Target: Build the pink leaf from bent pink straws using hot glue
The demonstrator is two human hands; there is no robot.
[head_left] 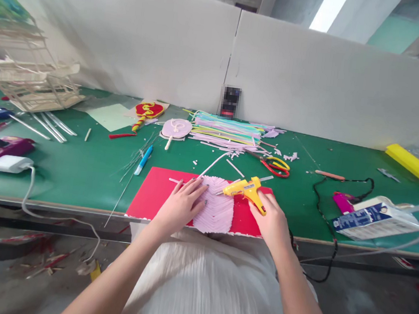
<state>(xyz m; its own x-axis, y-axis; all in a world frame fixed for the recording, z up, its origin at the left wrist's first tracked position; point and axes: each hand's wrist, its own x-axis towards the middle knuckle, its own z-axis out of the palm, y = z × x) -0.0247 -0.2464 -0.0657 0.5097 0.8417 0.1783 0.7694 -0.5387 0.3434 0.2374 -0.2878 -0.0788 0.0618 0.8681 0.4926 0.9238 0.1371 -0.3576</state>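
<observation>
My right hand (pixel 271 218) is closed round the handle of a yellow hot glue gun (pixel 248 189), whose nozzle points left onto a pink leaf-shaped piece made of paper strips (pixel 217 206). That piece lies on a red board (pixel 152 193) at the near table edge. My left hand (pixel 182 203) rests on the left side of the pink piece with its fingers stretched flat. A long thin pink strip (pixel 214 164) runs up from the piece toward the back.
On the green table (pixel 79 167) lie a pile of coloured paper strips (pixel 228 129), red-and-yellow scissors (pixel 277 166), a blue pen (pixel 143 159), a pink round lollipop craft (pixel 177 129), a power strip box (pixel 374 221) with cables, and a stick model (pixel 29 81) at far left.
</observation>
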